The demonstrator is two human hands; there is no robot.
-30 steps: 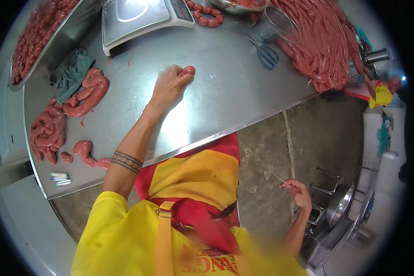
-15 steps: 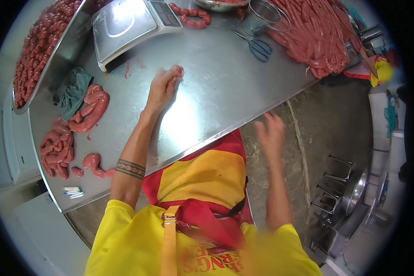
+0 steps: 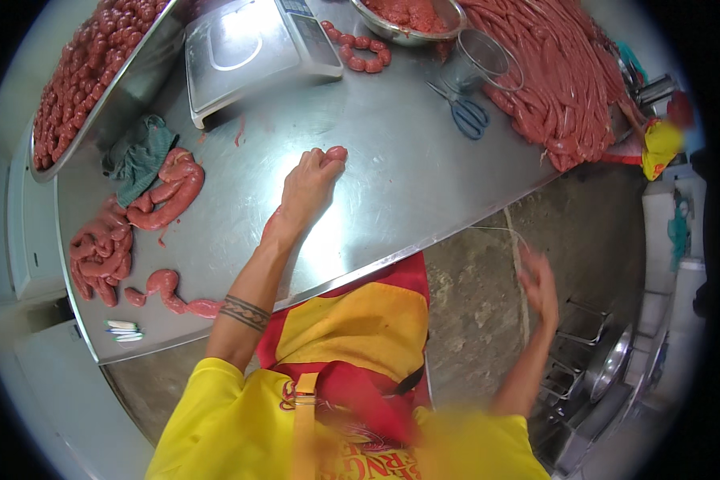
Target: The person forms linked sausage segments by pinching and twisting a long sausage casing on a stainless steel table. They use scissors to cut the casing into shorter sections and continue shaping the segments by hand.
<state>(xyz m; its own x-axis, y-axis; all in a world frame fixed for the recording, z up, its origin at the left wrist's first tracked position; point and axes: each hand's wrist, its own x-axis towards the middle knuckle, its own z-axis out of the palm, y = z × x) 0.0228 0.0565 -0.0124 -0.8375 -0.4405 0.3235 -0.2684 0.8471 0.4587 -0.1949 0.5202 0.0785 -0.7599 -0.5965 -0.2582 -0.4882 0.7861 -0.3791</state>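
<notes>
My left hand [image 3: 310, 186] is closed round a raw sausage on the steel table, and the sausage's rounded pink end [image 3: 338, 153] pokes out past the fingers. More of its length is hidden by my hand and forearm. Off the table's front edge, to the right, my right hand [image 3: 539, 282] is raised over the floor, a little blurred. A thin white string [image 3: 492, 229] curves to its fingertips, which seem to pinch it. Nearer the left forearm lies a length of filled casing [image 3: 168, 290], partly under the arm.
A scale [image 3: 248, 56], a bowl of minced meat [image 3: 412, 30], a metal cup [image 3: 474, 62] and blue-handled scissors [image 3: 466, 114] stand farther back. Long sausages [image 3: 544, 80] heap at right. A tub of linked sausages [image 3: 96, 72], a green cloth [image 3: 142, 160] and coiled sausages [image 3: 102, 248] are left.
My right hand has swung outward to the right, with the string now showing by its fingers. My left hand stays closed on the sausage, its wrist turned more palm-down. The view has shifted slightly.
</notes>
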